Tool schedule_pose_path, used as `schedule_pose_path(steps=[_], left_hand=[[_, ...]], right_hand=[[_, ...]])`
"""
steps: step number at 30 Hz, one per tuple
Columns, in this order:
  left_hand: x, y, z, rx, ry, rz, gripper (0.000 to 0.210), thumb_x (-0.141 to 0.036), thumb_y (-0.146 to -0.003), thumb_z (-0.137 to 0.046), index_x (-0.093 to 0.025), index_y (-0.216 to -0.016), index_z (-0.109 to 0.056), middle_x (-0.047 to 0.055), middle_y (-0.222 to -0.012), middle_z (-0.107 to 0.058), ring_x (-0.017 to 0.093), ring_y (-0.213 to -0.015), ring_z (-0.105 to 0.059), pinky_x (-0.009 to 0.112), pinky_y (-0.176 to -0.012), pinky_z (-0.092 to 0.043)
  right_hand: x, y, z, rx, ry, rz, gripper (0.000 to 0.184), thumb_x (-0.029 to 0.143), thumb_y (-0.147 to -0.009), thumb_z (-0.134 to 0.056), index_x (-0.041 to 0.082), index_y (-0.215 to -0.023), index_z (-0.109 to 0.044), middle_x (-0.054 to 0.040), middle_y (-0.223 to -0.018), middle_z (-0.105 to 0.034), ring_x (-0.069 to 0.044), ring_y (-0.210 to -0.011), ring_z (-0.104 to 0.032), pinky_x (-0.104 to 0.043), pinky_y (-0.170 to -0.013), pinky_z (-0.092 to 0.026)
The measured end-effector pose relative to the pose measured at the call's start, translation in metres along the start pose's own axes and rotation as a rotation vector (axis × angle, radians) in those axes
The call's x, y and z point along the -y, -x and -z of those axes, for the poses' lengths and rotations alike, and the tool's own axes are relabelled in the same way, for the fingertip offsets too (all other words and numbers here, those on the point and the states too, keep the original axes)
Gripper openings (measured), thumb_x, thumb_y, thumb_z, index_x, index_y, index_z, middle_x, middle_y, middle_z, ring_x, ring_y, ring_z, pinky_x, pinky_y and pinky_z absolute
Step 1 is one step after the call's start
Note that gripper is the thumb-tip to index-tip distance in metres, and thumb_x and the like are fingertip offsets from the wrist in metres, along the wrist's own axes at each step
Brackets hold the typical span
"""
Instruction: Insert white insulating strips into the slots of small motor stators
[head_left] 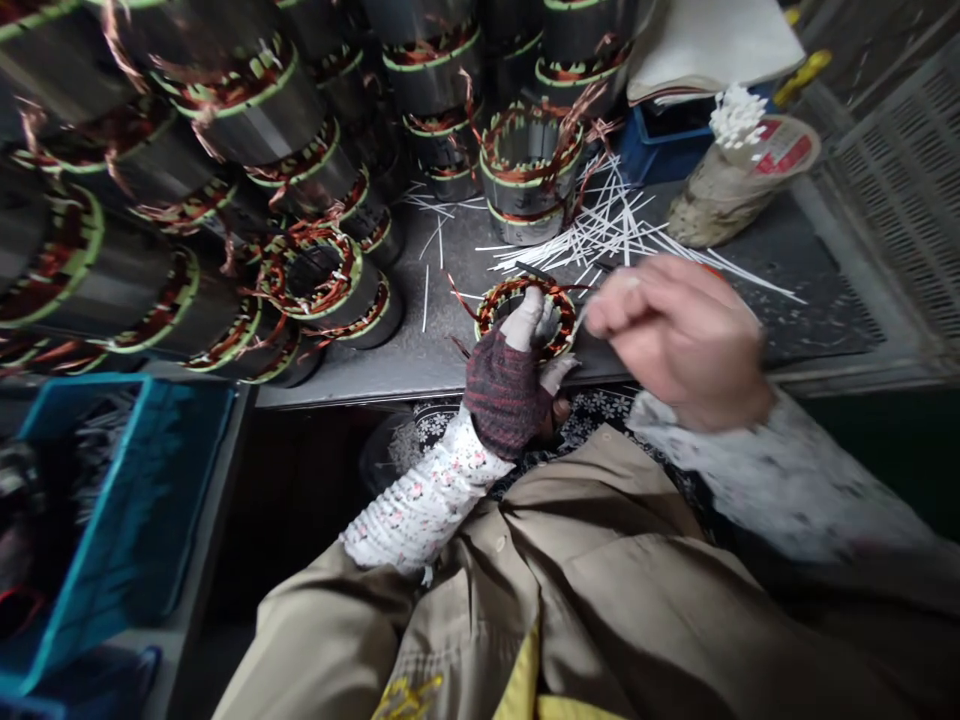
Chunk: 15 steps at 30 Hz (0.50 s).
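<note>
Beyond, white sticks (606,236) lie strewn; left hand (510,390) clasps stator (492,302), right hand (675,335) too blurred to tell.

A grey worktop (405,355) carries everything, with a lone copper-wound cylinder (521,205) standing upright on it. Left of that cylinder, the bottom tiers of stacked cylinders (262,130) stand on the surface, and a few stray white sticks lie between. Right of it spreads a loose, criss-crossed heap of white sticks (611,230); beyond the heap are a blue bin (652,155) and a tilted clear container (697,215). In front of it, at the near edge, is a wound ring (568,338), its underside hidden.
</note>
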<state>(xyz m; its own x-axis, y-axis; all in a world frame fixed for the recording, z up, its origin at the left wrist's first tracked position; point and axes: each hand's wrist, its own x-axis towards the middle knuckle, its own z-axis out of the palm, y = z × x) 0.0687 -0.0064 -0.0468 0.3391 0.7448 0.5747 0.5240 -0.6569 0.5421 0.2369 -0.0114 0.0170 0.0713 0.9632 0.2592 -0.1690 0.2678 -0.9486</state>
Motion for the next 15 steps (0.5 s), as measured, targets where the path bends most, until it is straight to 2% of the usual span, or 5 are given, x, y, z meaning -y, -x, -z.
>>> schedule_pose_path(steps=[4, 6, 9, 13, 15], left_hand=[[-0.007, 0.003, 0.008, 0.021, 0.041, 0.019, 0.087, -0.046, -0.101, -0.063, -0.021, -0.166, -0.011, 0.020, -0.156, -0.053, 0.030, -0.141, -0.060, 0.046, -0.117, -0.056], [-0.006, -0.001, 0.025, 0.076, -0.024, -0.096, 0.081, -0.040, -0.103, -0.060, -0.019, -0.166, -0.014, 0.020, -0.156, -0.054, 0.029, -0.147, -0.055, 0.050, -0.126, -0.047], [0.000, -0.012, 0.057, 0.194, -0.233, -0.327, 0.054, -0.024, -0.106, -0.050, -0.019, -0.158, -0.037, 0.014, -0.143, -0.067, 0.026, -0.140, -0.061, 0.053, -0.130, -0.039], [0.015, -0.034, 0.083, 0.412, -0.368, -0.491, 0.035, -0.022, -0.107, -0.044, -0.017, -0.133, -0.067, 0.007, -0.098, -0.081, 0.021, -0.095, -0.078, 0.040, -0.098, -0.061], [0.021, -0.047, 0.086, 0.399, -0.292, -0.393, 0.031, -0.030, -0.105, -0.049, -0.022, -0.119, -0.076, 0.004, -0.084, -0.079, 0.020, -0.079, -0.076, 0.035, -0.079, -0.062]], right_hand=[[-0.029, -0.021, -0.023, -0.093, 0.143, 0.131, 0.034, 0.052, -0.098, -0.051, 0.026, -0.076, -0.052, -0.0051, -0.086, -0.065, -0.021, -0.083, -0.065, -0.044, -0.083, -0.057], [-0.039, -0.011, -0.019, -0.102, 0.396, 0.273, 0.031, 0.049, -0.097, -0.057, 0.025, -0.078, -0.059, -0.0081, -0.107, -0.071, -0.027, -0.104, -0.067, -0.051, -0.100, -0.053], [-0.054, 0.011, -0.001, 0.039, 0.713, 0.392, 0.016, 0.039, -0.084, -0.078, 0.025, -0.083, -0.069, -0.0087, -0.133, -0.069, -0.038, -0.132, -0.056, -0.064, -0.115, -0.041], [-0.077, 0.020, 0.015, 0.122, 0.770, 0.357, 0.014, 0.026, -0.077, -0.084, 0.028, -0.085, -0.073, -0.0050, -0.143, -0.066, -0.037, -0.144, -0.048, -0.068, -0.121, -0.034], [-0.086, 0.017, 0.016, 0.106, 0.710, 0.379, 0.013, 0.025, -0.078, -0.084, 0.027, -0.083, -0.072, -0.0046, -0.142, -0.067, -0.035, -0.144, -0.050, -0.068, -0.122, -0.034]])
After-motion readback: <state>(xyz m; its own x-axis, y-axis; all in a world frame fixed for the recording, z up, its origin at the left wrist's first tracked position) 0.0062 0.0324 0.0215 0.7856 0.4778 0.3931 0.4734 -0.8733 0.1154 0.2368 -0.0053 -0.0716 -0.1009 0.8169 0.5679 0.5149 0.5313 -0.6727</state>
